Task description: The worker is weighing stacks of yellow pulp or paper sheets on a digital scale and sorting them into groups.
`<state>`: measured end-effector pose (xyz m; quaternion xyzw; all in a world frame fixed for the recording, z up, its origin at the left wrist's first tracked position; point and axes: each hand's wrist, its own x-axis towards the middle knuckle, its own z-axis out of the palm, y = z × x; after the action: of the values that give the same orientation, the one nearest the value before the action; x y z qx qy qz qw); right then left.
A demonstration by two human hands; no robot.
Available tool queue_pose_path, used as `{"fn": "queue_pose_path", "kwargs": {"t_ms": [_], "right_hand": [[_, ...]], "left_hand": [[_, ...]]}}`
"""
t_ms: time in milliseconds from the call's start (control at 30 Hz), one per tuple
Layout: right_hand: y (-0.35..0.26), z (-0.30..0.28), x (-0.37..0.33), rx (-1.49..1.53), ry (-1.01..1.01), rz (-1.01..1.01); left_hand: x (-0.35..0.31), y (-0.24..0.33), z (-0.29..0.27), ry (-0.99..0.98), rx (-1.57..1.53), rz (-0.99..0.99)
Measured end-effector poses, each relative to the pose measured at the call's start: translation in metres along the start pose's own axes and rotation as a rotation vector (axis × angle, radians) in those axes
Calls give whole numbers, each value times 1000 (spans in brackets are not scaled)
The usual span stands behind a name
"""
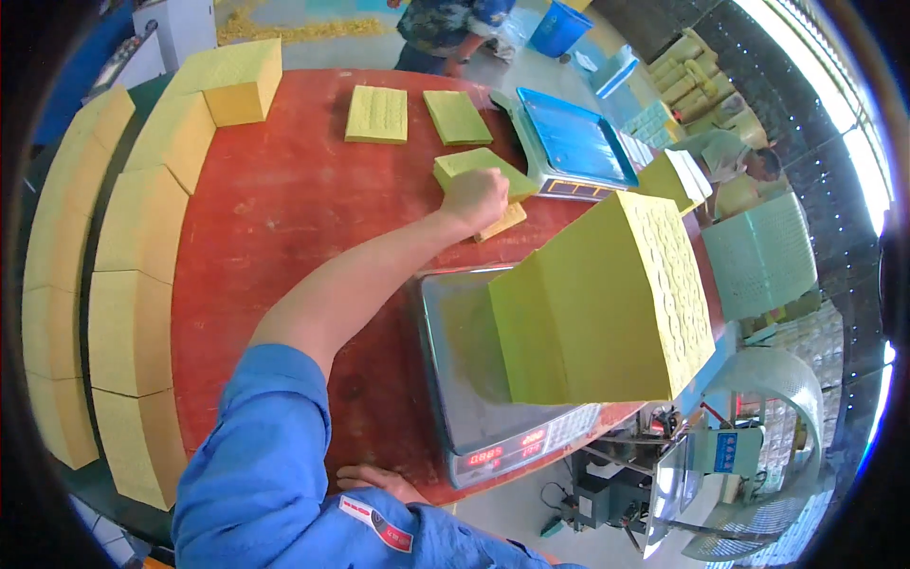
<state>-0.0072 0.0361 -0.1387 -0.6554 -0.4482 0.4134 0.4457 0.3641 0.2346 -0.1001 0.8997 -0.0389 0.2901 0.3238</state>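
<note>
- Head view: my left hand (pixel 477 199) is curled at the edge of a yellow-green paper pack (pixel 485 165), just beside the blue-tray scale (pixel 578 137); its fingertips are hidden, so I cannot tell whether they pinch.
- My right hand (pixel 384 482), partly hidden by blue cloth (pixel 445 541), lies near the digital scale (pixel 455 351).
- Step in hand, as judged: handling the pack.
- Any lift would call for even pressure.

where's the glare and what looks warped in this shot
Head view: glare is strongest at the white strip, upper right, with a softer sheen on the blue tray; head view: fisheye bows the rows of yellow stacks at left, and the corners fall to black.
</note>
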Motion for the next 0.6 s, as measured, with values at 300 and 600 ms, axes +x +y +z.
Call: {"fn": "queue_pose_path", "kwargs": {"t_ms": [300, 600], "right_hand": [[0, 5, -7, 83, 195, -3], [-50, -69, 3, 1432, 96, 268]], "left_hand": [[-118, 60, -199, 143, -351, -306], [-348, 187, -247, -82, 65, -49]]}}
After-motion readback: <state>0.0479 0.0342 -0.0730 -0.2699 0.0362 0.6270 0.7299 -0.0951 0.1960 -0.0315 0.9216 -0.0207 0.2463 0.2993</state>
